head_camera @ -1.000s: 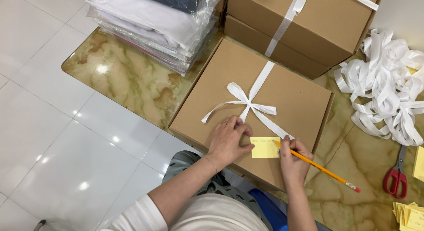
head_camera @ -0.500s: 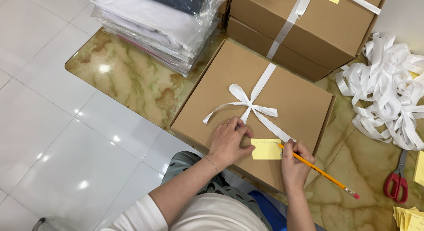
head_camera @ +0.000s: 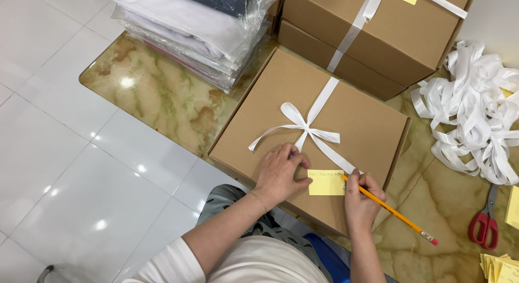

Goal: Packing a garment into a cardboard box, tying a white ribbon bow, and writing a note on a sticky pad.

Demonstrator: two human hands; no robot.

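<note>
Marble counter (head_camera: 162, 99) carried a ribboned brown box (head_camera: 357, 120); the left hand (head_camera: 278, 172) pressed flat beside a yellow sticky note (head_camera: 326, 183) on its lid, while the right hand (head_camera: 361, 193) pinched a pencil (head_camera: 397, 214) at the note's edge.

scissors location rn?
In the head view the red-handled scissors lie at the far right on the marble table, just below the pile of white ribbon and right of the pencil in the right hand.
</note>
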